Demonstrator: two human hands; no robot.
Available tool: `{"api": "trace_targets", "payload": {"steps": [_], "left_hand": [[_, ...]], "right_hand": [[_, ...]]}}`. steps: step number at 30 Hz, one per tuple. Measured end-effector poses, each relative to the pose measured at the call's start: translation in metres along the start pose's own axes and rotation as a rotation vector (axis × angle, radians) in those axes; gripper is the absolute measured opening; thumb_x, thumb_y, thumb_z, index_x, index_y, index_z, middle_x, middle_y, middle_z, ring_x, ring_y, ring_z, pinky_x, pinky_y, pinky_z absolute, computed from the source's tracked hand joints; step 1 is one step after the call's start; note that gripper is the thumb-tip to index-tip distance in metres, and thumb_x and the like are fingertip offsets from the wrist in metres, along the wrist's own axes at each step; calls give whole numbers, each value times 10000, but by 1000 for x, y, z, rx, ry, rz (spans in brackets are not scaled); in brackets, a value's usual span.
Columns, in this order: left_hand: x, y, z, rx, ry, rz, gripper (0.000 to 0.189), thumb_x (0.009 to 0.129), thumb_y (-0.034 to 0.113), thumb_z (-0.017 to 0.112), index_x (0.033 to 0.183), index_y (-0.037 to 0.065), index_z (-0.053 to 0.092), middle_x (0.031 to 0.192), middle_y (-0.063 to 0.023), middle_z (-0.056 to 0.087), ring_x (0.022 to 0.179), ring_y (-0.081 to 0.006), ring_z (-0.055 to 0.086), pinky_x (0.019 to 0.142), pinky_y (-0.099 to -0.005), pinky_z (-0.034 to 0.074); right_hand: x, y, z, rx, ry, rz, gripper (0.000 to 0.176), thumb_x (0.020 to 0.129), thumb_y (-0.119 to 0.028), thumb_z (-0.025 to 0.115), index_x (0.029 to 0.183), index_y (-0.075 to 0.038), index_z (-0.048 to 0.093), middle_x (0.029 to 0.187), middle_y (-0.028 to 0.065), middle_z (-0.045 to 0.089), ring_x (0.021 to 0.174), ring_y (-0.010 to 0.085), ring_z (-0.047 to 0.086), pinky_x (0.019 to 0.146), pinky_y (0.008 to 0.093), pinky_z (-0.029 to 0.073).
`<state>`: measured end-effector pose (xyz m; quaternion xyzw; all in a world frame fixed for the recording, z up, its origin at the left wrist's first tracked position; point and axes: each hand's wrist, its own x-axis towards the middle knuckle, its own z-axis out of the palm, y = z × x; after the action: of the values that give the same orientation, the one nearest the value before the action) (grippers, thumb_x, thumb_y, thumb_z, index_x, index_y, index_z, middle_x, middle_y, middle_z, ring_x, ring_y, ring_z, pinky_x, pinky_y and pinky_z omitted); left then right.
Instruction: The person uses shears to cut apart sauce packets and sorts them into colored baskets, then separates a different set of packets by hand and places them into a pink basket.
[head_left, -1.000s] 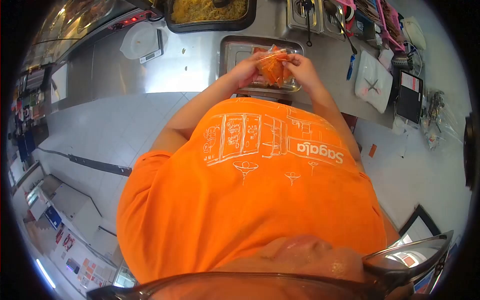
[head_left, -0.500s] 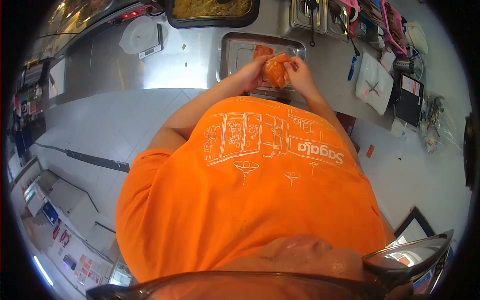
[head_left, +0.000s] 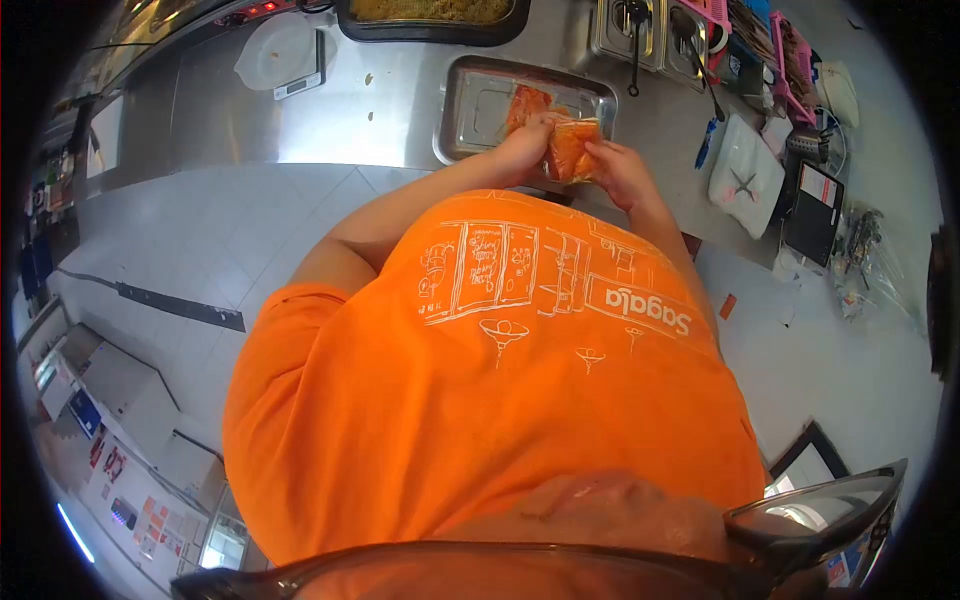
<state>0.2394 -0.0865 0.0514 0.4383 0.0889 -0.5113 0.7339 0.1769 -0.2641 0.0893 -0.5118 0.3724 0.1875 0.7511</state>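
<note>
Between my two hands is a clear plastic packet of orange-red food (head_left: 571,152), tilted over the near side of a metal tray (head_left: 450,125). My left hand (head_left: 522,150) is closed on the packet's left edge. On its right edge, the fingers of my right hand (head_left: 622,170) pinch the plastic. A second orange-red packet (head_left: 528,104) lies in the tray just beyond my left hand. What exactly the packets contain cannot be made out.
A black-rimmed pan of yellowish food (head_left: 430,30) stands at the back. Left of it is a kitchen scale (head_left: 298,86) with a translucent container. To the right are steel containers with ladles (head_left: 636,50), a blue pen-like item (head_left: 707,142) and a white package (head_left: 748,175).
The packet and both hands have shifted slightly right and toward me. The packet looks flatter and squarer now, and more of the second packet shows.
</note>
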Motion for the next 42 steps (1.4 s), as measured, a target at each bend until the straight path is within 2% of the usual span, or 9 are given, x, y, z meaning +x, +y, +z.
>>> {"api": "trace_targets", "payload": {"steps": [5,6,8,11,17,26,30,38,42], "left_hand": [[21,3,-23,751,193,558,427,1003,349,424,1275,26,480,1221,-210,535,1105,-340,563,953,-451,448],[23,6,-29,943,393,613,408,973,337,472,1233,25,510,1169,-214,545,1073,-357,559,945,-466,438],[25,9,-40,1315,809,704,373,914,313,568,1148,23,570,1064,-222,564,1008,-391,549,928,-495,418],[23,11,-57,1602,753,575,348,848,293,652,1073,30,615,1032,-203,575,1008,-390,536,908,-492,427],[33,23,-73,1229,556,537,220,851,197,661,989,26,646,963,-187,661,932,-373,631,810,-434,496],[16,53,-51,634,70,662,64,950,61,585,974,32,533,890,2,592,839,-58,543,751,-233,461],[-4,71,-7,456,-99,508,57,967,60,558,996,51,510,927,19,559,882,-52,533,820,-226,446],[14,103,38,421,-186,644,296,1004,132,489,1282,44,441,1301,-90,519,1146,-167,550,978,-315,458],[8,97,43,392,85,634,244,996,109,491,1227,29,485,1247,-93,569,1130,-184,577,964,-331,464]], "right_hand": [[-8,-3,-14,-381,50,-312,223,925,-105,590,1059,62,652,1019,120,677,898,186,662,770,305,525],[-7,-2,-19,-504,95,-467,209,918,-93,586,1040,61,658,1006,120,682,887,197,664,769,307,522],[-8,-3,-25,-749,186,-775,185,903,-71,578,1001,58,668,980,119,690,863,219,669,767,309,515],[-19,-21,-24,-1025,163,-902,188,861,-30,574,1006,57,655,970,147,677,847,273,662,767,316,508],[-25,-42,-24,-1084,-52,-744,186,832,-8,576,992,44,656,968,154,662,863,298,650,778,319,506],[-2,-55,0,-921,-266,-896,205,852,-2,576,1029,36,673,1269,87,572,1121,244,575,951,292,448],[16,-66,-4,-475,-395,-685,216,925,-9,557,1114,37,653,1327,98,548,1157,183,550,980,295,441],[-7,-156,-56,-572,-193,-793,262,916,-10,576,1168,11,644,1165,95,646,1054,149,599,921,281,467],[26,-266,-117,-945,121,-912,254,895,-108,613,1121,-6,668,974,95,711,888,142,644,796,284,496]]}}
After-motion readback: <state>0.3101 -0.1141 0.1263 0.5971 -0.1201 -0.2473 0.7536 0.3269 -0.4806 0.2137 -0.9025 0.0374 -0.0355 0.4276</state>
